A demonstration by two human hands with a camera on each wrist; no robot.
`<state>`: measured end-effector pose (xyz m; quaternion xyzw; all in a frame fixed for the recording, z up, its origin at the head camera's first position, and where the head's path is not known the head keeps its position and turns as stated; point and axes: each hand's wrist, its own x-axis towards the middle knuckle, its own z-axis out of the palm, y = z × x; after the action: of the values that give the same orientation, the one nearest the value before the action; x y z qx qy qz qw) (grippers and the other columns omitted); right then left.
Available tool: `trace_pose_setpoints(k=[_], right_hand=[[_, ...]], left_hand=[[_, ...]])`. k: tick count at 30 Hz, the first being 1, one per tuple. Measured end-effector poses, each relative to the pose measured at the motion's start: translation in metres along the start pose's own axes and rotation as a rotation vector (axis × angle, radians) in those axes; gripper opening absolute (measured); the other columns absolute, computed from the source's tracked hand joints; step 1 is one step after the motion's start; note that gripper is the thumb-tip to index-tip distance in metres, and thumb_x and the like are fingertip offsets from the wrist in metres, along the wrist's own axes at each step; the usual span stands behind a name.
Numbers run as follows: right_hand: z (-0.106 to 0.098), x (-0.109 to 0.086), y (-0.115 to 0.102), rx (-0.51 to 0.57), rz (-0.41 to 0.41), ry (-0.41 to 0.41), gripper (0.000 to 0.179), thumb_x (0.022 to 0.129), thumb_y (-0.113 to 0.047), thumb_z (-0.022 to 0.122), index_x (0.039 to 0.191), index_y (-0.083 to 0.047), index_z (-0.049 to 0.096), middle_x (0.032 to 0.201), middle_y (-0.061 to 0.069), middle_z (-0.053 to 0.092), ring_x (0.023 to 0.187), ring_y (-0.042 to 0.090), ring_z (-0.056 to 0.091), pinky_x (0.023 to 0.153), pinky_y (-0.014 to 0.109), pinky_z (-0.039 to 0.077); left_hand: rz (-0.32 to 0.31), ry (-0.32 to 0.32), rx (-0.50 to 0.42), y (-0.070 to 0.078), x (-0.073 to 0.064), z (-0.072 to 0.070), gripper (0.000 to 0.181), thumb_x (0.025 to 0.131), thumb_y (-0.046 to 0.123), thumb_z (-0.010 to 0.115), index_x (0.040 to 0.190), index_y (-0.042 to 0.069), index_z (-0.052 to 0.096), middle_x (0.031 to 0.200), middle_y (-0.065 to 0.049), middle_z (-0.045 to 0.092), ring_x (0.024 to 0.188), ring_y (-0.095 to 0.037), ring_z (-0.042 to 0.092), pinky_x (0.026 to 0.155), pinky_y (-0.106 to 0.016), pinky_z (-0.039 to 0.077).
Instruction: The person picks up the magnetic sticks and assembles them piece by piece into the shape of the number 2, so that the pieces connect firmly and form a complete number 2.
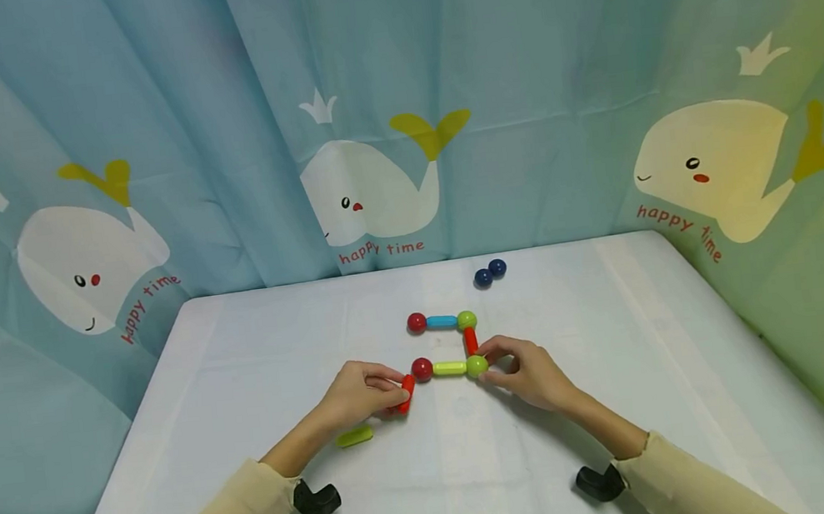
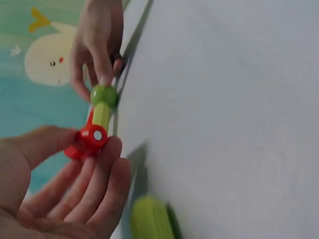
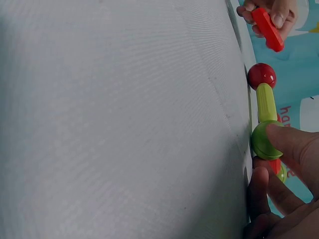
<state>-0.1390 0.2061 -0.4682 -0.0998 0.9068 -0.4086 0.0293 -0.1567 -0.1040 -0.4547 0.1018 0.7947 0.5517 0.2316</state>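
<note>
My left hand (image 1: 362,392) pinches a red rod (image 1: 406,395) between thumb and fingers, close to the near red ball (image 1: 421,369). In the right wrist view a gap shows between that held rod (image 3: 268,29) and the ball (image 3: 262,75). A yellow-green rod (image 1: 450,368) joins this ball to the near green ball (image 1: 477,366), which my right hand (image 1: 533,370) grips between thumb and fingers. From there another red rod (image 1: 470,340) runs back to the far green ball (image 1: 467,319). A blue rod (image 1: 442,321) links that to the far red ball (image 1: 416,323).
On the white table (image 1: 243,375), a loose yellow-green rod (image 1: 355,436) lies below my left hand. Two dark blue balls (image 1: 484,278) sit near the back edge. A whale-print curtain (image 1: 517,112) hangs behind and at the sides.
</note>
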Motion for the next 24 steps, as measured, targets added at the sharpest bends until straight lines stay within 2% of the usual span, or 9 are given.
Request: trace_pose_setpoints(k=[3, 9, 12, 19, 24], right_hand=[[0.0, 0.0, 0.0, -0.003, 0.004, 0.001, 0.03, 0.09, -0.013, 0.08, 0.118, -0.015, 0.071, 0.105, 0.001, 0.072, 0.078, 0.019, 0.055, 0.066, 0.027, 0.048], [0.0, 0.0, 0.0, -0.001, 0.0, 0.002, 0.029, 0.09, -0.013, 0.08, 0.118, -0.016, 0.071, 0.105, 0.001, 0.073, 0.079, 0.019, 0.055, 0.068, 0.028, 0.048], [0.0, 0.0, 0.0, 0.0, -0.004, 0.003, 0.029, 0.09, -0.013, 0.08, 0.118, -0.016, 0.071, 0.106, 0.001, 0.073, 0.079, 0.019, 0.055, 0.069, 0.028, 0.048], [0.001, 0.0, 0.002, -0.012, -0.018, 0.015, 0.03, 0.09, -0.013, 0.08, 0.118, -0.016, 0.072, 0.105, 0.0, 0.073, 0.083, 0.019, 0.056, 0.071, 0.028, 0.049], [0.001, 0.0, 0.002, -0.007, -0.021, 0.015, 0.029, 0.089, -0.012, 0.08, 0.117, -0.016, 0.072, 0.105, 0.0, 0.073, 0.084, 0.019, 0.056, 0.071, 0.028, 0.049]], left_hand=[[-0.053, 0.018, -0.102, 0.004, 0.002, 0.012, 0.03, 0.087, 0.011, 0.082, 0.113, -0.002, 0.073, 0.087, -0.011, 0.076, 0.072, -0.024, 0.074, 0.068, -0.036, 0.062], [-0.092, 0.058, -0.183, 0.005, 0.003, 0.026, 0.031, 0.085, 0.007, 0.084, 0.111, -0.005, 0.071, 0.085, -0.014, 0.076, 0.067, -0.024, 0.074, 0.063, -0.036, 0.061], [-0.07, 0.063, -0.205, 0.001, 0.003, 0.029, 0.032, 0.085, 0.007, 0.084, 0.112, -0.004, 0.07, 0.085, -0.015, 0.077, 0.066, -0.026, 0.075, 0.062, -0.037, 0.061], [0.03, 0.048, -0.217, -0.009, 0.0, 0.03, 0.032, 0.087, 0.009, 0.082, 0.116, 0.001, 0.069, 0.084, -0.014, 0.077, 0.065, -0.027, 0.074, 0.062, -0.038, 0.061], [0.059, 0.046, -0.226, -0.013, -0.001, 0.03, 0.031, 0.088, 0.006, 0.081, 0.116, 0.001, 0.069, 0.082, -0.015, 0.076, 0.064, -0.027, 0.074, 0.061, -0.039, 0.061]])
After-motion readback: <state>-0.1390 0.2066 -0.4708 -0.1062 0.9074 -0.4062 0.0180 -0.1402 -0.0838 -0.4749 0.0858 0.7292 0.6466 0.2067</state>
